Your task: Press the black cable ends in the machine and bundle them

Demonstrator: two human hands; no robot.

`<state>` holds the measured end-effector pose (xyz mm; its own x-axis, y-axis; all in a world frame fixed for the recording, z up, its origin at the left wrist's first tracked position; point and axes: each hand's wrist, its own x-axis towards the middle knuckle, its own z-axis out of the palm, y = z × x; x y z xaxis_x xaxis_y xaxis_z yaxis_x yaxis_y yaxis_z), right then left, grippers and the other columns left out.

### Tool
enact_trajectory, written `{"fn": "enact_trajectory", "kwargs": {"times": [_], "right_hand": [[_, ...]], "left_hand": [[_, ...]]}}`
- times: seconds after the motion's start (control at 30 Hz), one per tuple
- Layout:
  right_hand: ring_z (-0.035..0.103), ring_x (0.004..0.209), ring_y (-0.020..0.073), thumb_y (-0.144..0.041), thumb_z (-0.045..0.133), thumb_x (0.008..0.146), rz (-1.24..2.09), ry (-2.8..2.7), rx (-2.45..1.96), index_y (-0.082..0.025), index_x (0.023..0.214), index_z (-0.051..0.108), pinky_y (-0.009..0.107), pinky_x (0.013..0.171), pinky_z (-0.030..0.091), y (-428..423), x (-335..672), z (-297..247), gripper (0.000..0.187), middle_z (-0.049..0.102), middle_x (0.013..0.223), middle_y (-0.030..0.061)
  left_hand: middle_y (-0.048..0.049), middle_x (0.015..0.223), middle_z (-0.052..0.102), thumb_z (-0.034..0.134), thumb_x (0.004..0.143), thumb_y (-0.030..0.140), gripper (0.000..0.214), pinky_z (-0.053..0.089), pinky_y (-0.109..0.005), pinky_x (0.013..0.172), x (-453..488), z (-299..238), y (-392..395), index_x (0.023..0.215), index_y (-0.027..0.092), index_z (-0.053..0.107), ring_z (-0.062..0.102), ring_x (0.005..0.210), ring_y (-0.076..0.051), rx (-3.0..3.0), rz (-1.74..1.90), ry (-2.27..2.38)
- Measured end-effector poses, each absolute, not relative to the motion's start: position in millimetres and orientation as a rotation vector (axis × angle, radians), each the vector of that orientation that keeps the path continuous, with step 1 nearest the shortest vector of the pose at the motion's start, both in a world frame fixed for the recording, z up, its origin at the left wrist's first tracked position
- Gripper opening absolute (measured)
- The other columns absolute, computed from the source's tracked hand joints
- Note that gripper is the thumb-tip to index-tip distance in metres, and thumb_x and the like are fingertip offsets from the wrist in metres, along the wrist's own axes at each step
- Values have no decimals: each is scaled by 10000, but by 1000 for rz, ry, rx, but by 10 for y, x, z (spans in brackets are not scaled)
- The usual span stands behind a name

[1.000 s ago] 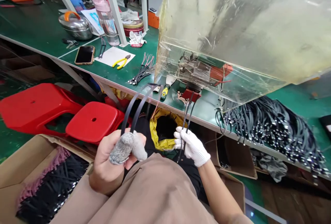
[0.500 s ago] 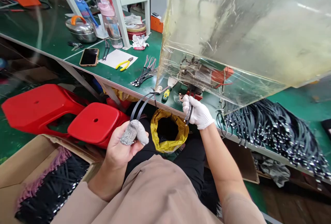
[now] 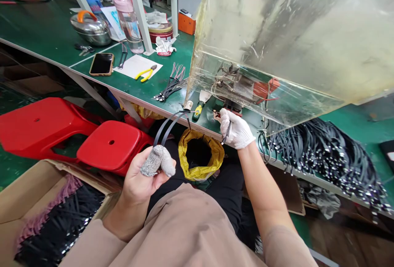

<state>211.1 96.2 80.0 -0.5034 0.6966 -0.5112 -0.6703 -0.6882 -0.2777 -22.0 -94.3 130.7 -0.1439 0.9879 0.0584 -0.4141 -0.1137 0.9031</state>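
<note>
My left hand (image 3: 144,176), with grey fabric cots on thumb and forefinger, pinches two black flat cables (image 3: 168,122) that arc up toward the bench edge. My right hand (image 3: 235,128), in a white glove, is closed on the other end of black cables and holds them against the red fixture (image 3: 229,113) under a clear plastic shield (image 3: 277,37). A yellow-lined bin (image 3: 200,154) sits between my knees, below the bench.
On the green bench (image 3: 55,33) lie a phone (image 3: 101,63), yellow pliers (image 3: 144,74), a scraper (image 3: 199,104), a wire bundle (image 3: 170,88), a bottle (image 3: 127,16) and a kettle (image 3: 90,26). A heap of black cables (image 3: 323,152) lies right. Red stools (image 3: 76,131) and a cable-filled carton (image 3: 46,217) stand left.
My right hand has risen from near the bin to the red fixture at the bench edge, carrying its cable ends. My left hand kept its pinch and barely shifted.
</note>
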Motion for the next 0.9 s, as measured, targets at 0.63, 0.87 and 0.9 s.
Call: {"fn": "enact_trajectory", "kwargs": {"times": [0.63, 0.87, 0.9], "right_hand": [[745, 731, 217, -597, 592, 945, 2486, -624, -557, -140, 1124, 638, 360, 590, 636, 334, 2069, 452, 493, 756, 895, 92], [756, 872, 217, -429, 494, 1031, 2200, -225, -841, -156, 1117, 654, 411, 788, 652, -14, 1878, -314, 328, 765, 1010, 85], [755, 824, 197, -346, 481, 1040, 2129, -161, -908, -160, 1078, 657, 389, 772, 657, 11, 1877, -386, 259, 768, 950, 61]], "left_hand": [[28, 399, 428, 648, 883, 583, 494, 238, -228, 412, -175, 996, -1010, 608, 173, 646, 330, 355, -73, 903, 1142, 977], [60, 443, 400, 538, 857, 504, 379, 216, -223, 418, -70, 321, -1106, 642, 192, 532, 296, 406, -86, 949, 398, 1273], [59, 452, 405, 527, 844, 478, 350, 219, -225, 421, -67, 257, -1132, 637, 196, 519, 296, 412, -88, 953, 347, 1284]]}}
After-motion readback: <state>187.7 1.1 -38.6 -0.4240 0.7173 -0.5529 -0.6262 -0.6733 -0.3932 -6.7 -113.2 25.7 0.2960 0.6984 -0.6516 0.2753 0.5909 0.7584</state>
